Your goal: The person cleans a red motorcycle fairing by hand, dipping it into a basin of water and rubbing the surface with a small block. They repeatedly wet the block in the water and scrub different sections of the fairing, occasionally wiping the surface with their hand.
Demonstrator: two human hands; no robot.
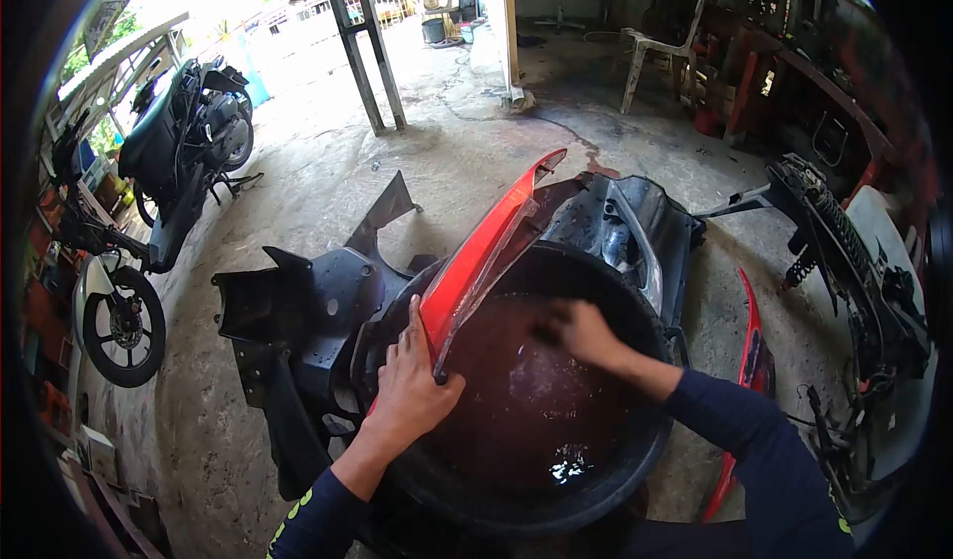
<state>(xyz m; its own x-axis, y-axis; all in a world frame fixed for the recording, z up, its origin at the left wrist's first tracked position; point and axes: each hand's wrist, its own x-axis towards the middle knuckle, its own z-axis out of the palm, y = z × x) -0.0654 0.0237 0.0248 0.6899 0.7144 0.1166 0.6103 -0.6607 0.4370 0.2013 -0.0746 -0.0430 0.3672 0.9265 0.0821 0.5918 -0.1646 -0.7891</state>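
A long red motorcycle body panel [486, 246] slants up over the near-left rim of a round black tub [650, 440]. Its far tip rises past the tub's back edge. My left hand [412, 380] grips the lower part, with the index finger laid along the red face. Reddish-brown water [536, 390] with some suds fills the tub. Over the water, to the right of the panel, is my right hand [586, 333], blurred, its fingers curled. Something dark shows at its fingertips, too smeared to name.
Black plastic fairings [328, 291] lie left of the tub, and a grey-black one [665, 231] behind it. Another red panel [749, 350] rests on the concrete at right, beside a stripped motorcycle frame [824, 231]. A motorcycle [179, 142] stands at left; a plastic chair [665, 48] stands behind.
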